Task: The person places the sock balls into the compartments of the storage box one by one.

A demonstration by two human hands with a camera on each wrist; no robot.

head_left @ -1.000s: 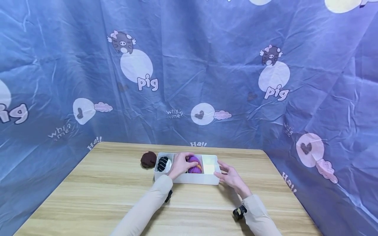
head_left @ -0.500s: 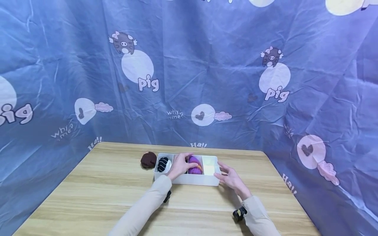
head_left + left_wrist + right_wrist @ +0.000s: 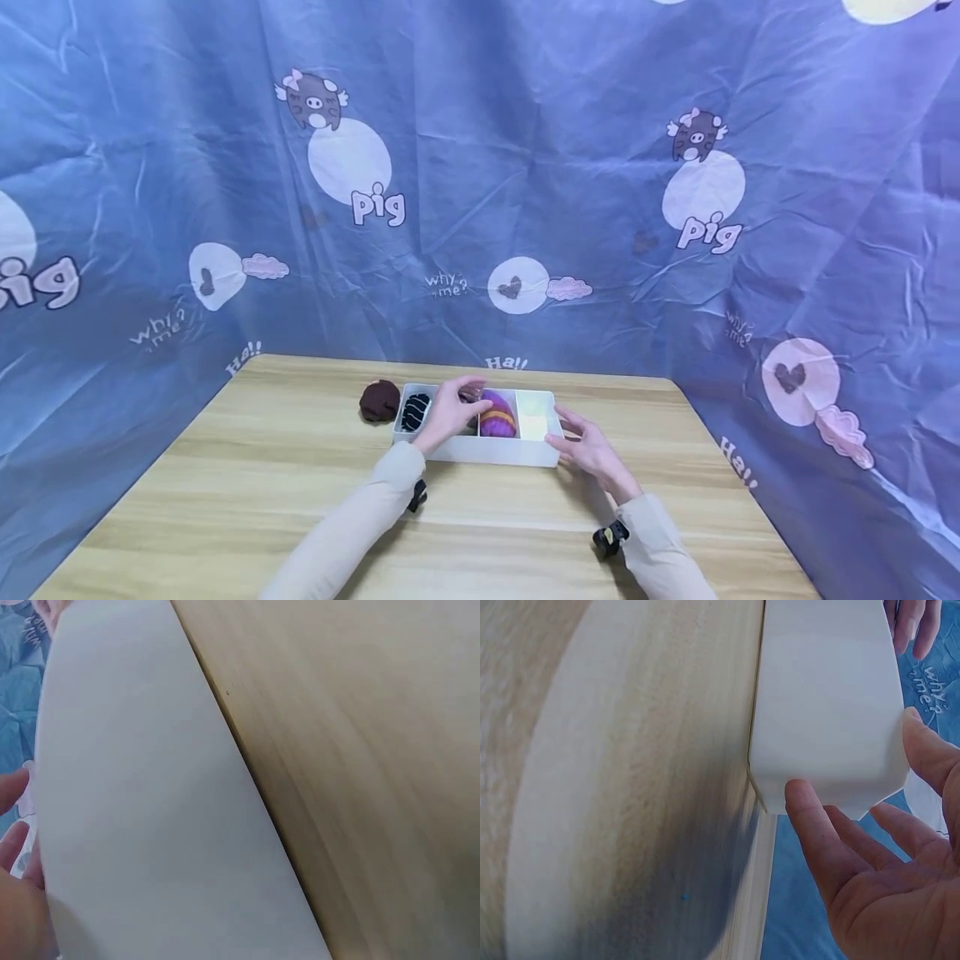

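A long white divided box point(image 3: 491, 451) lies across the table. In its left compartment sits a black bundle with white stripes point(image 3: 416, 412), which looks like a rolled sock. A purple bundle with an orange band point(image 3: 497, 414) fills the compartment right of the middle. My left hand point(image 3: 450, 412) is over the box, its thumb by the purple bundle's left edge; it partly hides something dark beneath. At the box's right end, my right hand point(image 3: 596, 454) rests fairly straight fingertips point(image 3: 801, 796) on the end wall, thumb at the rim.
A dark brown bundle point(image 3: 379, 402) lies on the wooden table point(image 3: 480, 517), left of the box. The box's rightmost compartment point(image 3: 533, 417) shows a pale bottom. A blue pig-print cloth point(image 3: 465, 183) hangs behind and beside the table.
My left hand has let go of the purple bundle and shifted slightly left and up, showing more of the bundle. The right hand has stayed at the box's end.
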